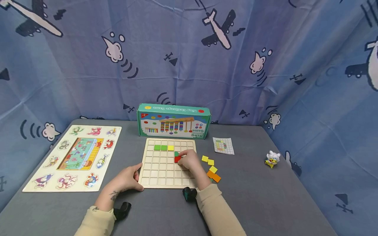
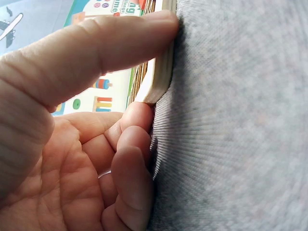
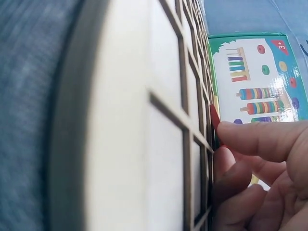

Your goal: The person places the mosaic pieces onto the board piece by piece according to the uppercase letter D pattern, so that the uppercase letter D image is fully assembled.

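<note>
A square wooden grid board lies on the grey table. My left hand grips its near left corner, with the thumb along the near edge and curled fingers at the left side. Between thumb and fingers my right hand pinches a red square tile, tilted at the grid in the right wrist view. Just beyond it is a green tile, partly covered by the fingers. Two green tiles and a yellow tile sit side by side in an upper row.
Loose yellow tiles and orange tiles lie right of the board. Behind them is a pattern card. A green game box stands behind the board. A picture board lies left, a small white-and-yellow figurine right.
</note>
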### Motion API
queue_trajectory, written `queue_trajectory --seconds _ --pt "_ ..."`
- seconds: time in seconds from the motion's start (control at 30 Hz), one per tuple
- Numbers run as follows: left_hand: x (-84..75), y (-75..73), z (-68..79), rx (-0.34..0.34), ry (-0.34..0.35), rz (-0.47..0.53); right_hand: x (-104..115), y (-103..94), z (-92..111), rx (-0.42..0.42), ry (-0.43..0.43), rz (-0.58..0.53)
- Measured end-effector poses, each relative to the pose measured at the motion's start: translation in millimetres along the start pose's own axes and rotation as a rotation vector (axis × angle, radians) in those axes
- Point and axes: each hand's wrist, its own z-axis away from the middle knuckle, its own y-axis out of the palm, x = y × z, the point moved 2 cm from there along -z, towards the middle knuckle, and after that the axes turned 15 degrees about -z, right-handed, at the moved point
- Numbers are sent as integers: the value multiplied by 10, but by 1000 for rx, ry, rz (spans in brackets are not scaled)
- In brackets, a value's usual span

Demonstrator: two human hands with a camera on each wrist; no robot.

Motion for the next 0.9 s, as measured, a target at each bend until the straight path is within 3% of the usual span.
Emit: queue_trajectory --seconds 0.3,0.5,0.73,0.9 --pt "-14 -5 5 3 -14 -8 -3 -2 4 -7 0 29" --pt "-16 -4 10 5 -15 -5 29 -58 75 57 -56 -55" --pt "-15 0 13 9 -12 -6 130 -290 243 135 -241 -234" --pt "-13 -12 6 9 -8 -14 167 -544 386 128 -261 -315"
